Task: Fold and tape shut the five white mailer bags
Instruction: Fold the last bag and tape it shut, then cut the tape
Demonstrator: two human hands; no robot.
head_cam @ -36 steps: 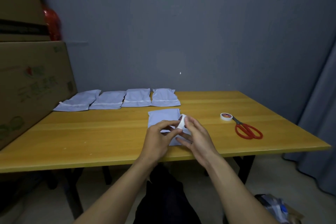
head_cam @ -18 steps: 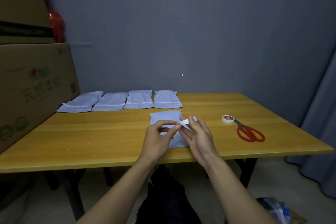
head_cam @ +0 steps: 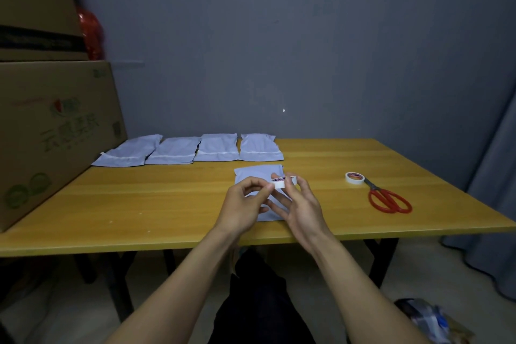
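A white mailer bag (head_cam: pixel 257 173) lies flat on the yellow table (head_cam: pixel 167 198) in front of me, partly hidden by my hands. Just above it my right hand (head_cam: pixel 300 204) holds a small roll of white tape (head_cam: pixel 283 181). My left hand (head_cam: pixel 245 201) pinches at the roll's left edge with thumb and forefinger. Several more white mailer bags (head_cam: pixel 217 146) lie in a row along the table's back edge, each with a strip across it.
A second tape roll (head_cam: pixel 354 177) and red-handled scissors (head_cam: pixel 389 200) lie to the right on the table. Big cardboard boxes (head_cam: pixel 50 131) stand on the left end. A grey curtain (head_cam: pixel 497 176) hangs at the right. A wall is close behind the table.
The tape roll has turned from upright to nearly flat in my right hand and risen slightly. My left fingers stay at its edge.
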